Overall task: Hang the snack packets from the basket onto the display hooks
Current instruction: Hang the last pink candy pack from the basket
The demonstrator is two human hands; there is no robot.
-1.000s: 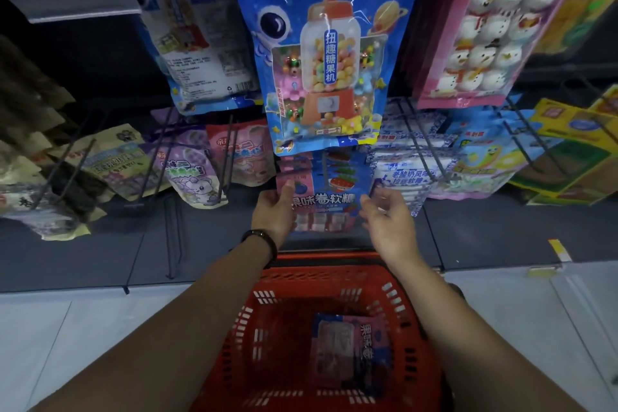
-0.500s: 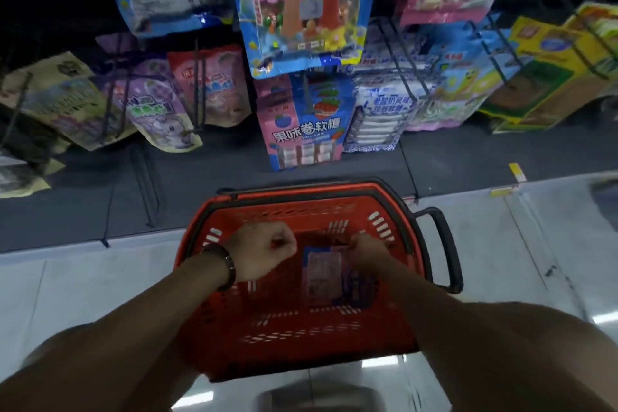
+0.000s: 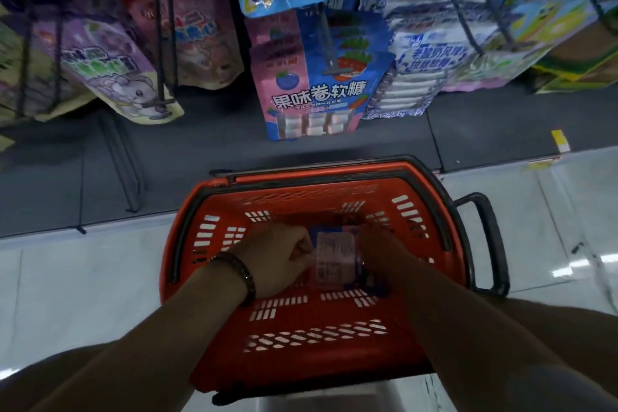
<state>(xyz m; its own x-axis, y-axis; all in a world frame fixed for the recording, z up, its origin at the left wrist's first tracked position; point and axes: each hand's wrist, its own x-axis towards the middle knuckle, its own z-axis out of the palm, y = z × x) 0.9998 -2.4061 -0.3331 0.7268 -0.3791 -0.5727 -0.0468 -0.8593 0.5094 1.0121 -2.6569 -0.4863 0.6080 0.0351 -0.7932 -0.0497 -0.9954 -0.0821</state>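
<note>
A red plastic basket [image 3: 214, 231] stands on the pale floor below me. Inside it lies one pink and blue snack packet [image 3: 336, 259]. My left hand [image 3: 279, 261] grips the packet's left edge with curled fingers. My right hand [image 3: 384, 254] holds its right edge; its fingers are partly hidden. Straight above the basket, a stack of the same pink and blue packets [image 3: 314, 90] hangs on a display hook [image 3: 329, 43].
Purple and pink packets [image 3: 110, 67] hang on hooks to the left, white and blue ones [image 3: 418, 67] to the right. A bare double hook [image 3: 123, 164] sticks out at the lower left. The basket's black handle [image 3: 488, 241] juts right. Dark shelf base behind the basket.
Both hands came down from the hung packets into the basket and closed on the packet lying there. My view tilted downward and closer to the basket.
</note>
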